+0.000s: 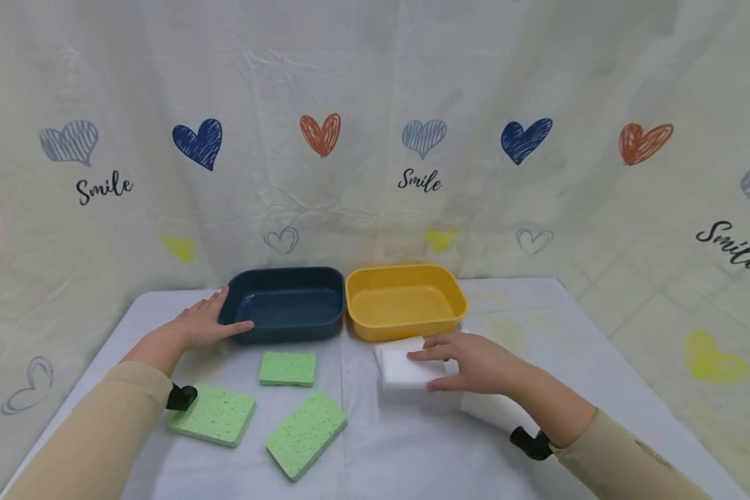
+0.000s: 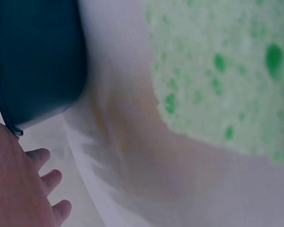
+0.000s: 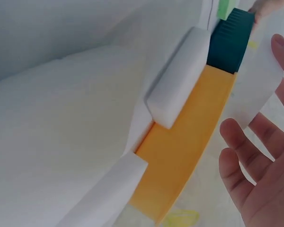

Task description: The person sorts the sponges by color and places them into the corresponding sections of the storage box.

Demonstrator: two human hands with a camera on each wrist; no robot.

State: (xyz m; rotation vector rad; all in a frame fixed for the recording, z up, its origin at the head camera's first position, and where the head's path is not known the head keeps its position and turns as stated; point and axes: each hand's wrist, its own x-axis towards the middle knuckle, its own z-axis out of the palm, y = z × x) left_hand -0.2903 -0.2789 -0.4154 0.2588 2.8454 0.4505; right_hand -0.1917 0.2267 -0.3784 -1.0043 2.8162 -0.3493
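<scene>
Overhead, heart-printed curtain (image 1: 375, 139) behind white-clothed table (image 1: 412, 451).

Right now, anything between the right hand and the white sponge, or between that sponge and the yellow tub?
Nothing visible. The right hand already rests on the white sponge, fingers on top. The yellow tub sits just behind it, open and empty, with no object between.

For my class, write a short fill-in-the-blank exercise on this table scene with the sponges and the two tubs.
1. The left hand rests against the dark ____ tub.
2. The number of green sponges on the table is ____.
3. The right hand touches a ____ sponge.
4. Beside the blue tub stands a ____ tub.

Missing words: blue; three; white; yellow
</scene>
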